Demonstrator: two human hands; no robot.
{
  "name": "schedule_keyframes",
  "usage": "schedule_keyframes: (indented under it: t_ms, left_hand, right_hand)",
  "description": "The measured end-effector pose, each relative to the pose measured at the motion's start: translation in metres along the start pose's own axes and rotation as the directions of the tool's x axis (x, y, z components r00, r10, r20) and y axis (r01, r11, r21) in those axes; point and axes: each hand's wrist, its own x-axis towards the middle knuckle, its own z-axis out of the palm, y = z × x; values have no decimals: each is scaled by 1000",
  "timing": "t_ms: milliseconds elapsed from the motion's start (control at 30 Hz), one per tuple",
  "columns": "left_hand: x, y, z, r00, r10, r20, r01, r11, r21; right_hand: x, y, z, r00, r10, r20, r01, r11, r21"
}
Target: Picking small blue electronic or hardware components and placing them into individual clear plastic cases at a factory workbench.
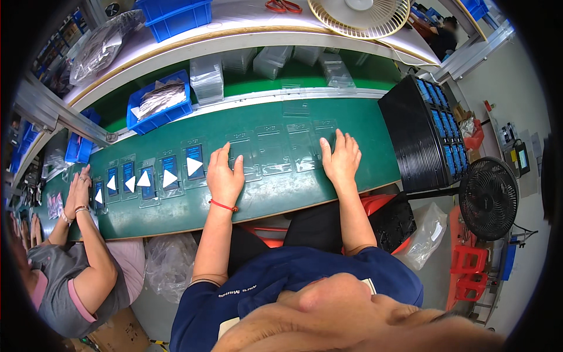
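My left hand lies with fingers stretched out at the left edge of a clear plastic tray on the green bench. Between my hands more clear trays stand in a row, with no blue pieces in them. At the right end of that row, my right hand is spread beside the last tray. Neither hand holds anything; whether the fingertips press on the trays I cannot tell. Left of my left hand, several trays hold flat dark-blue rectangular pieces, each with a white triangle on it.
A co-worker's hands rest at the bench's left end. Blue bins and stacked clear trays sit along the back, under a shelf. A black stack of trays with blue pieces stands at right, near a black fan.
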Motion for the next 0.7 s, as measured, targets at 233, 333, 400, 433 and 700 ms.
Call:
schedule_keyframes:
  t_ms: [233,333,400,433,700]
  left_hand:
    - [0,4,0,996,61,-60,-59,997,46]
    - [-1,-1,3,998,38,-57,-37,999,23]
    - [-1,-7,7,979,160,-130,-154,987,53]
    - [-2,-10,7,978,157,-137,-150,987,59]
    - [-7,-3,1,988,107,-111,-107,994,10]
  right_hand:
    - [86,-64,11,974,-212,82,210,977,33]
    - [116,-92,37,941,-136,308,158,986,-48]
    - [125,-93,40,917,-103,386,134,990,-54]
    - [126,-92,34,924,-95,370,99,995,6]
    - [79,38,-19,985,-101,-141,120,983,136]
